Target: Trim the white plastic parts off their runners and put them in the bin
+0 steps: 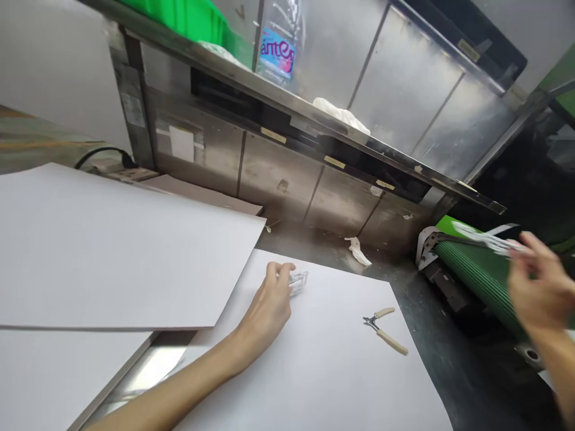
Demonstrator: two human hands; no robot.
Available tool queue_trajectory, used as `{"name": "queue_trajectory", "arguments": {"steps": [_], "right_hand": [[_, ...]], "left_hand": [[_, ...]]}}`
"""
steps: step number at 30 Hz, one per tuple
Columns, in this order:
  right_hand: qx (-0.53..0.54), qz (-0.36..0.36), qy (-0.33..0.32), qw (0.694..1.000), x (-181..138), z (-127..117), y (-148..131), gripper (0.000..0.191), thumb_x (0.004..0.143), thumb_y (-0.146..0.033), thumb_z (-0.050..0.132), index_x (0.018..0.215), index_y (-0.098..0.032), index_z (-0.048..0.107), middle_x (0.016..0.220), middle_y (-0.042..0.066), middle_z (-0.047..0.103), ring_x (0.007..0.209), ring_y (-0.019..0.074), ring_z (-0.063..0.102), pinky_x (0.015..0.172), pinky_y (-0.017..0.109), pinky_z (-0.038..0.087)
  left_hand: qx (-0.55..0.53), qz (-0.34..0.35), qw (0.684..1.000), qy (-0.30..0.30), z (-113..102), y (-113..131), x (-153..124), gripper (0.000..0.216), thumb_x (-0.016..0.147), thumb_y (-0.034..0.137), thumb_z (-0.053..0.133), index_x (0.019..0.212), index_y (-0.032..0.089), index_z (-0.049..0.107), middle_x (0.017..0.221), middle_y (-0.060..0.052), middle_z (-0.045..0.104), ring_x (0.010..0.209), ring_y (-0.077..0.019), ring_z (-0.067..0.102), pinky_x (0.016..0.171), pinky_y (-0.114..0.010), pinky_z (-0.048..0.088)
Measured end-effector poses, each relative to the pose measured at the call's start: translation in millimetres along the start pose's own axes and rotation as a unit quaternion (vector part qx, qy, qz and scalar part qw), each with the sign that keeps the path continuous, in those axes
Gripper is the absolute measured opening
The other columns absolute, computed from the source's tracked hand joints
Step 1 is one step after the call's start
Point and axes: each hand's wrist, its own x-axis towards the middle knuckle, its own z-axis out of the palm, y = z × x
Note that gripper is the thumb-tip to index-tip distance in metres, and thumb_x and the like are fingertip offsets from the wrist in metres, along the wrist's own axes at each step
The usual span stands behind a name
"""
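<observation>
While your left hand (268,305) rests on the white sheet (323,365) in front of you, its fingers are curled around a small clear plastic part (298,282), which sits at the sheet's far edge, touching the paper. Your right hand (539,287) is lifted off to the side, blurred, above the green ribbed roller (476,272); it pinches the end of a whitish strip (483,239) that lies along the roller's top. A pair of small pliers (385,329) with pale handles lies on the same sheet, well apart from both hands. Larger white boards (112,251) are stacked to the left on the tabletop (431,323). A crumpled white scrap (358,249) lies near the metal back wall, and a water bottle (278,42) stands on the shelf (314,120) above.
</observation>
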Motion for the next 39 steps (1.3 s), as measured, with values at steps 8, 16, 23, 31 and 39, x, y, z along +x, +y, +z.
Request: {"name": "queue_trajectory", "arguments": {"steps": [8,16,23,31,39], "right_hand": [[0.558,0.279,-0.178,0.761,-140,50,-203,0.040,0.097,-0.049,0.070,0.125,-0.020,0.069,0.105,0.009,0.078,0.097,0.0239,0.077,0.081,0.037,0.068],[0.674,0.299,-0.224,0.638,-166,30,-200,0.016,0.097,-0.032,0.075,0.112,-0.028,0.070,0.101,0.003,0.077,0.098,0.0181,0.076,0.088,0.031,0.068],[0.706,0.273,-0.215,0.617,-159,12,-201,0.008,0.101,-0.025,0.068,0.108,-0.029,0.066,0.114,0.004,0.075,0.113,0.0242,0.074,0.100,0.039,0.064],[0.698,0.407,-0.319,0.495,-147,12,-188,0.039,0.089,-0.041,0.083,0.123,-0.031,0.069,0.095,0.004,0.078,0.087,0.0181,0.077,0.070,0.019,0.066],[0.696,0.513,-0.330,0.379,-128,13,-189,0.055,0.071,-0.044,0.096,0.120,-0.031,0.075,0.088,0.001,0.078,0.060,0.0098,0.070,0.059,0.011,0.062]], "left_hand": [[0.191,-0.072,0.979,-0.012,-7,-8,6,0.041,0.095,0.002,0.038,0.130,0.004,0.060,0.135,-0.027,0.053,0.116,-0.0442,0.061,0.092,-0.061,0.054],[-0.171,-0.035,0.982,0.078,-17,14,-2,0.047,0.105,0.050,0.048,0.149,0.035,0.043,0.146,-0.007,0.053,0.119,-0.0219,0.066,0.102,-0.043,0.059],[-0.255,0.045,0.943,0.209,-18,18,-9,0.033,0.103,0.026,0.058,0.135,0.035,0.056,0.127,-0.002,0.060,0.119,-0.0122,0.063,0.105,-0.022,0.054],[-0.257,0.088,0.943,0.191,-25,20,-4,0.050,0.100,0.021,0.064,0.147,0.036,0.057,0.125,-0.003,0.053,0.115,-0.0105,0.058,0.107,-0.016,0.052],[-0.349,0.082,0.918,0.167,-29,19,-6,0.040,0.099,0.023,0.065,0.137,0.036,0.065,0.129,-0.005,0.056,0.119,-0.0140,0.062,0.100,-0.016,0.055]]}}
